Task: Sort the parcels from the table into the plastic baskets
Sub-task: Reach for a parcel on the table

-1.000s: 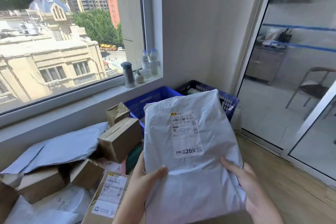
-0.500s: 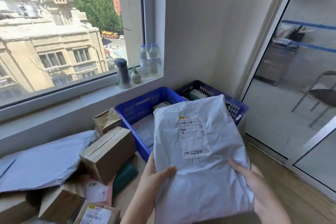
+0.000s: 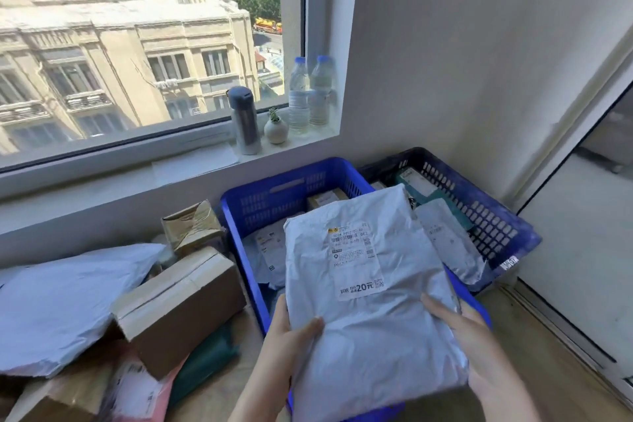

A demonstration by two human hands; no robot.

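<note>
A grey plastic mailer parcel (image 3: pixel 363 284) with a white shipping label hangs over the bright blue basket (image 3: pixel 274 195). My left hand (image 3: pixel 291 339) grips its lower left edge, thumb on top. My right hand (image 3: pixel 479 353) grips its lower right side, thumb across the front. The blue basket holds a small carton and pale mailers. Right of it stands a dark blue basket (image 3: pixel 493 219) with several parcels inside. On the table at left lie a brown carton (image 3: pixel 181 301), a crumpled taped box (image 3: pixel 191 226), a large grey mailer (image 3: pixel 65 301) and a pink mailer (image 3: pixel 137 387).
A window sill behind the baskets carries a steel flask (image 3: pixel 245 120), a small white vase (image 3: pixel 275 128) and two water bottles (image 3: pixel 310 92). A sliding glass door (image 3: pixel 582 216) stands at the right, with wooden floor (image 3: pixel 548 353) below it.
The view has dropped and shifted toward the baskets. The grey mailer in both hands has moved forward and lower, now over the bright blue basket.
</note>
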